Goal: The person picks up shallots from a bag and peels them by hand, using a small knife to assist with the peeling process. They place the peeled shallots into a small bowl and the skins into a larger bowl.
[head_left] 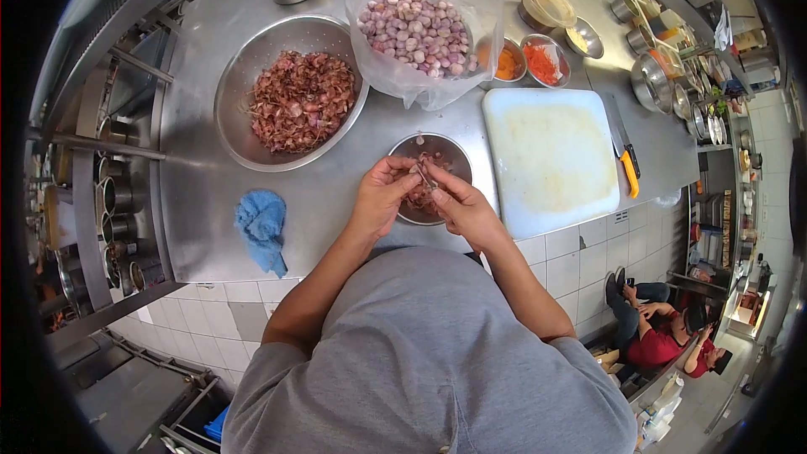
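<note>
My left hand and my right hand meet over a small metal bowl, fingertips pinched together on a small shallot. The fingers partly cover it, so its exact shape is hard to make out. Reddish-brown shallot skins lie inside the bowl below. Behind the hands, a clear plastic bag holds many pale purple peeled shallots. To the left, a wide perforated metal colander contains a heap of reddish unpeeled shallots and dry skins.
Right of the bowl lies a white cutting board, with a yellow-handled knife beside it. A blue cloth rests at front left. Bowls of orange and red cut food stand behind. Two people in red sit at right.
</note>
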Demonstrator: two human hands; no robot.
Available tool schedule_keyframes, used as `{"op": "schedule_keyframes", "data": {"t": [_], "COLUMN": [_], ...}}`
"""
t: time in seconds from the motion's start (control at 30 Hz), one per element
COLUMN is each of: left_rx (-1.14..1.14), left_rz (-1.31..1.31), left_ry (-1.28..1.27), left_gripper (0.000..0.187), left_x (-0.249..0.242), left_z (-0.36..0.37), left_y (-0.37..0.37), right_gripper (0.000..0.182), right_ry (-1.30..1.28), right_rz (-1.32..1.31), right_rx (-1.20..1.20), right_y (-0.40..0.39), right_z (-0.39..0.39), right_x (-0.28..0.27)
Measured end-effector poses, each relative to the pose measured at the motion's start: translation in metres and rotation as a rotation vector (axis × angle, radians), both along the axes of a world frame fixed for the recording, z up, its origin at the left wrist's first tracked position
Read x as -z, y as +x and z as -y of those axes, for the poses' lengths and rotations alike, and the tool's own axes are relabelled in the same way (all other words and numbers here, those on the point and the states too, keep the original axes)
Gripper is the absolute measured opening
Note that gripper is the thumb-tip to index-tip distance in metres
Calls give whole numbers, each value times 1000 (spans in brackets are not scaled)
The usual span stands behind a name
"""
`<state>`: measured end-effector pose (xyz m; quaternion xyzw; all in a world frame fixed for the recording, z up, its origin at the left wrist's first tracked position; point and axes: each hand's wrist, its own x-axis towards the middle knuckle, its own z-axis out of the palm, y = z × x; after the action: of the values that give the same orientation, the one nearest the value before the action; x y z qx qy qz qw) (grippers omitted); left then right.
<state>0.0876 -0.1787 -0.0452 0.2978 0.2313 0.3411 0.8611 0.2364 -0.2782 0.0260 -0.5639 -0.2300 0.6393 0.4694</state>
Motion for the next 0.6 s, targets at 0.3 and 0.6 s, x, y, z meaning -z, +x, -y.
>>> {"op": "schedule_keyframes", "data": {"t": [0.3,0.6], "left_rx": [56,23], "left_rz": [-8,-57], "left_ry": [-76,-83], "left_gripper": [20,21], "left_x": [-15,-5], "left_z": [-3,-3], "left_y": [-1,0], "right_gripper": [43,52], "right_ry": [-22,0], "right_rz": [-181,50], "right_rx": [147,65], "right_y": [4,4], "right_z": [-1,4], "right_x": [9,6]}}
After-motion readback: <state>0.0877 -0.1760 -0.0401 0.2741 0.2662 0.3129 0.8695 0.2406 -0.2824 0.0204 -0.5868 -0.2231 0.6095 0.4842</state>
